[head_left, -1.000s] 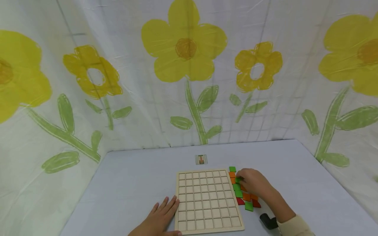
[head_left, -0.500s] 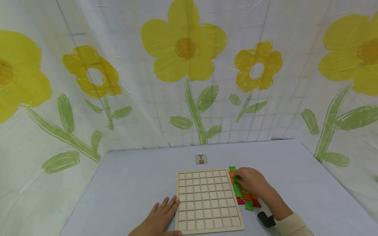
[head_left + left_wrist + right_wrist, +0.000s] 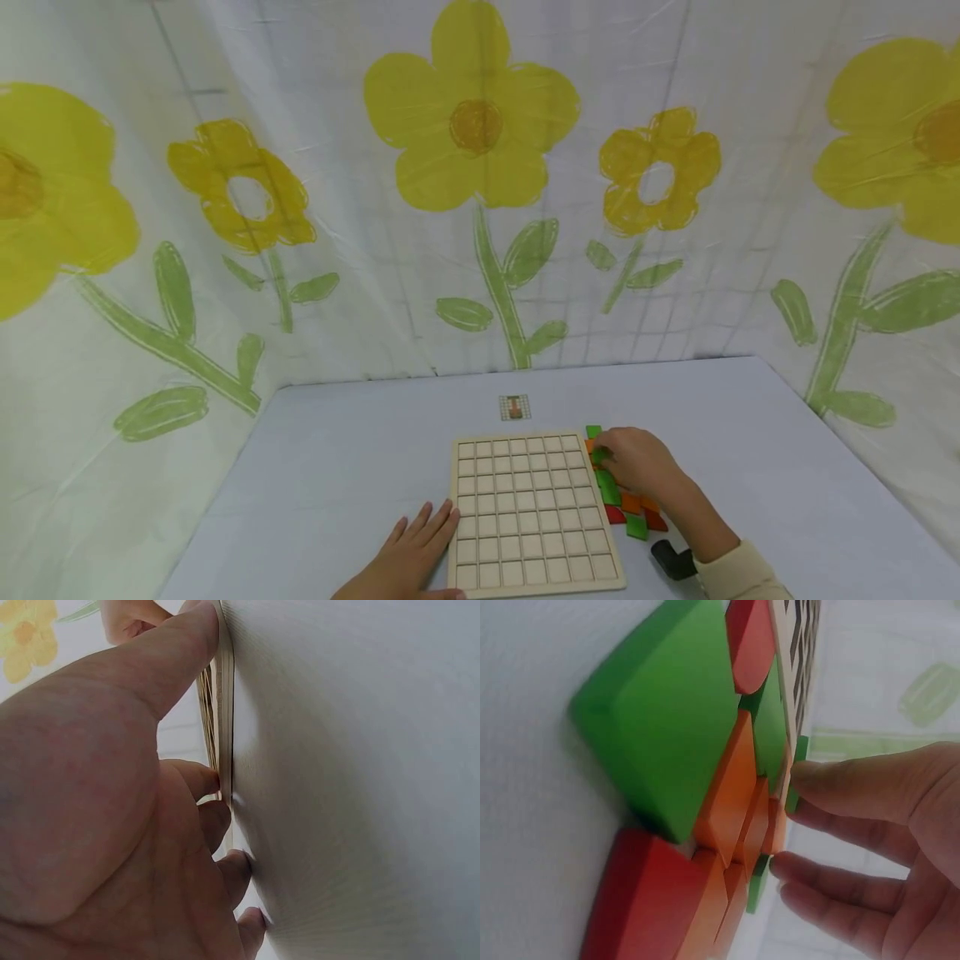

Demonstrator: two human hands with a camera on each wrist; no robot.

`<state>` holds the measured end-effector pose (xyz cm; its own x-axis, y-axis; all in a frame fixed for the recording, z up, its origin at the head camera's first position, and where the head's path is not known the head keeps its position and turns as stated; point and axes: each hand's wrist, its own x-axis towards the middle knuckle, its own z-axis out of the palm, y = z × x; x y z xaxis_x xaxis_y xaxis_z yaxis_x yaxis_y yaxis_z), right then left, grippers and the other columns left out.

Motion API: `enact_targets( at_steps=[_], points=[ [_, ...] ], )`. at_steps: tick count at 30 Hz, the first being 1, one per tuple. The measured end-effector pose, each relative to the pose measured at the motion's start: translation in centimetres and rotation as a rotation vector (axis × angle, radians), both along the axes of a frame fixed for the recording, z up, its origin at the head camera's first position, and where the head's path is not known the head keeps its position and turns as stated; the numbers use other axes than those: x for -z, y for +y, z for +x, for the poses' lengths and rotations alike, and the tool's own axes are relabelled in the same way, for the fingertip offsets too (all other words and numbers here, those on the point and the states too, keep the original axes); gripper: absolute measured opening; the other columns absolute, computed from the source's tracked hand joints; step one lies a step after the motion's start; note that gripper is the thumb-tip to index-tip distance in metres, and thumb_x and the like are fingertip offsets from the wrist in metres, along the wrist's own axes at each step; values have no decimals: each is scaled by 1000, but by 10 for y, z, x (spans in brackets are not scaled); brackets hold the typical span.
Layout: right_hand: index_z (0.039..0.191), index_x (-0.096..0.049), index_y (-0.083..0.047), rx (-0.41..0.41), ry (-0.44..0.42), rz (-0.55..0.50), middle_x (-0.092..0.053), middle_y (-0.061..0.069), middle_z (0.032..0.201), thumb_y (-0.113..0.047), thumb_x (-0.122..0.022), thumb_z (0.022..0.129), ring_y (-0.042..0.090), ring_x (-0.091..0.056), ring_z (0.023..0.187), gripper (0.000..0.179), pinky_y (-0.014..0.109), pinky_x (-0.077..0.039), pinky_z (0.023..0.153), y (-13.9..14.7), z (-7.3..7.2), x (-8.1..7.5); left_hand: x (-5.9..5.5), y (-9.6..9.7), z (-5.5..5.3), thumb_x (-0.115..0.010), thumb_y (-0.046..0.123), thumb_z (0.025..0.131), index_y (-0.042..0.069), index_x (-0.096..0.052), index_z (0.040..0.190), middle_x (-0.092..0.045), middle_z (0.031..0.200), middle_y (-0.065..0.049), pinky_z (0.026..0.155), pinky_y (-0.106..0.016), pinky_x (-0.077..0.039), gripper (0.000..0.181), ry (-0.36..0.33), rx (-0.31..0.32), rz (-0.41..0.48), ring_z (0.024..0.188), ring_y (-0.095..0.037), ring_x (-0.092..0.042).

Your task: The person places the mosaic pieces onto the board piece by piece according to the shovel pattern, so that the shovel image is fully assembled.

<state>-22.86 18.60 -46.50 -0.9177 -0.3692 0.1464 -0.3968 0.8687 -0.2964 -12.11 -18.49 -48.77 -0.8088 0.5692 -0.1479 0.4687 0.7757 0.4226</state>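
Block (image 3: 793, 796), green, pinched in right hand (image 3: 641, 458): hold by edges, clear of orange tiles (image 3: 731, 802). Left hand (image 3: 408, 552), fingers spread, should steady board (image 3: 525, 501).

On my remote feed, I see yellow flowers (image 3: 476, 127) with green stems (image 3: 495, 283) patterning a white curtain (image 3: 360, 275) across the upper frame; at lower centre, a beige, square-gridded board (image 3: 529, 523); at lower right, green, orange and red tiles (image 3: 609, 489) and a cream sleeve (image 3: 738, 571).
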Motion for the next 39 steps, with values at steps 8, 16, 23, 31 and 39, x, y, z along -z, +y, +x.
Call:
enact_targets(
  at_steps=[8,16,23,31,39],
  points=[
    [103,-78,-7,10,-2,-13,-74,4,97,3,-76,83,17,-65,81,22,34,-54,69,-3,-4,2,1,0,-1,-58,65,92,-1,-26,157,-21,163,-20,106,-73,-21,98,-21,-2,16,145,-50,-20],
    [100,-77,-7,-10,5,-26,-74,5,96,3,-79,81,24,-68,86,22,39,-56,73,-7,-5,0,0,0,0,-58,66,91,0,-27,157,-22,163,-17,108,-71,-21,98,-22,-15,4,146,-47,-20],
    [96,-76,-6,-79,57,-37,-73,5,91,9,-78,77,23,-68,81,24,39,-56,71,-9,-6,-2,-1,0,0,-58,65,92,-1,-27,157,-23,163,-19,106,-72,-23,97,-3,1,-6,145,-48,-21],
    [82,-79,-12,-183,221,4,-74,-2,81,9,-81,71,27,-68,82,23,54,-53,84,-12,-16,5,-5,1,2,-58,64,93,-1,-26,157,-22,163,-19,106,-72,-23,97,-14,0,-2,145,-48,-21],
    [78,-80,-13,-206,192,15,-72,-5,76,5,-84,73,16,-63,70,19,29,-52,64,-17,-20,4,-5,0,3,-58,64,92,-1,-27,157,-22,163,-19,106,-72,-22,97,-13,-7,2,145,-48,-21]
  ],
)
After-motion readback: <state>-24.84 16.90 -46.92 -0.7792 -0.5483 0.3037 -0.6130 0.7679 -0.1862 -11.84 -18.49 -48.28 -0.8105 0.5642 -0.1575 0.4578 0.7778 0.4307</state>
